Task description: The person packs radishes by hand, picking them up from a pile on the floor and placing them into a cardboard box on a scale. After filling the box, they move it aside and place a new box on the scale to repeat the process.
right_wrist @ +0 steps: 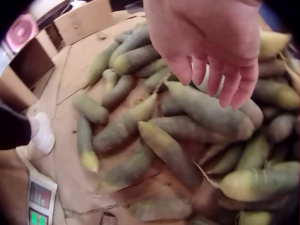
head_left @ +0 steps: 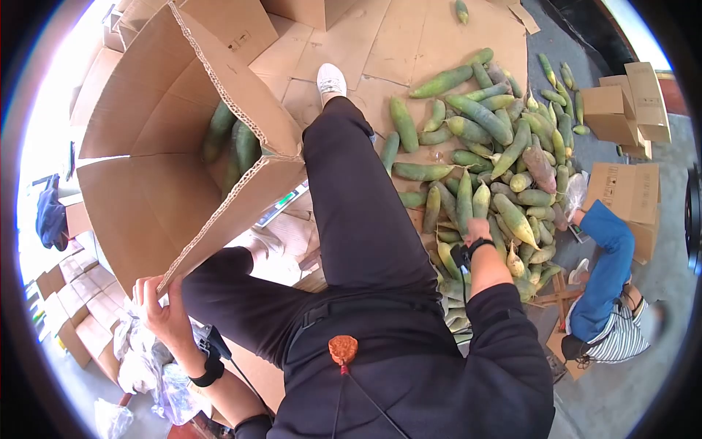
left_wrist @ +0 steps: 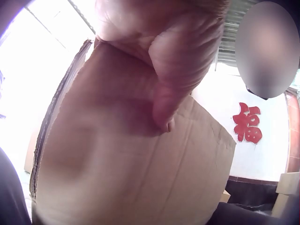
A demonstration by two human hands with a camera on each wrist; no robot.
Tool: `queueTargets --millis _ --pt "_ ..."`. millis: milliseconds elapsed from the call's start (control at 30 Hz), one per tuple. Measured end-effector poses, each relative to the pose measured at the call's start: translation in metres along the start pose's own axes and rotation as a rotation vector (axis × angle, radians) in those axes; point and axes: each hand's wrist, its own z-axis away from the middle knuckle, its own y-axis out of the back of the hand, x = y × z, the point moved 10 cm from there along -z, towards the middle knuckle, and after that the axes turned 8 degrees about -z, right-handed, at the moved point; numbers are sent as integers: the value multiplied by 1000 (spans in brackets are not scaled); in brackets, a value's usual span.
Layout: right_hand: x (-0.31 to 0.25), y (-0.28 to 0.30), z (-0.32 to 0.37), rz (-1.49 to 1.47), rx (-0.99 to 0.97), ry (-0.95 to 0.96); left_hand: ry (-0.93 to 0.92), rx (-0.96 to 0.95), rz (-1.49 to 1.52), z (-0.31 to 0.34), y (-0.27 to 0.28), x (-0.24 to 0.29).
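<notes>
My left hand (head_left: 164, 314) grips the top edge of a tall cardboard box (head_left: 139, 194), seen at the left of the head view. In the left wrist view its thumb (left_wrist: 166, 103) presses against the cardboard wall. Several green radishes (head_left: 245, 150) lie inside the box. My right hand (head_left: 477, 230) reaches down over a large pile of green radishes (head_left: 512, 212) on the right. Seen from the right wrist, its loosely bent fingers (right_wrist: 227, 89) hang at a thick green radish (right_wrist: 206, 108), fingertips right over its upper side.
Flattened cardboard (head_left: 365, 44) covers the floor under the pile. A scale (right_wrist: 40, 201) with a lit display stands by my foot. Another person (head_left: 607, 293) sits at the right, near cardboard boxes (head_left: 625, 197). Plastic bags (head_left: 139, 358) lie at the lower left.
</notes>
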Motion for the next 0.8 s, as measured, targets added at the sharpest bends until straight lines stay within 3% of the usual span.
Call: queueTargets --millis 33,100,167,233,267,300,367,467,600,700,800 --pt "14 8 17 6 19 -63 6 4 4 1 -1 -2" --pt "45 8 10 -315 3 -129 17 8 -1 1 -1 0" --pt "74 3 -23 -459 22 -150 30 -21 26 -1 -1 2" --pt "74 -11 11 -494 -121 -242 32 -28 17 0 1 1" --pt "75 -22 11 -603 -157 -240 22 -37 21 -1 0 2" --pt "95 -28 -11 -673 -118 -360 36 -25 12 -3 1 2" --pt "87 -37 -27 -795 -84 -240 -8 -10 45 -6 4 10" --pt "104 -42 -92 -965 -155 -296 21 -14 20 -4 5 7" --pt "50 -41 -44 -1084 -147 -141 28 -9 31 -6 5 7" --pt "28 -44 -48 -957 -233 -85 25 0 12 -9 8 7" --pt "4 -31 -25 -914 -92 8 18 8 -12 -8 8 4"
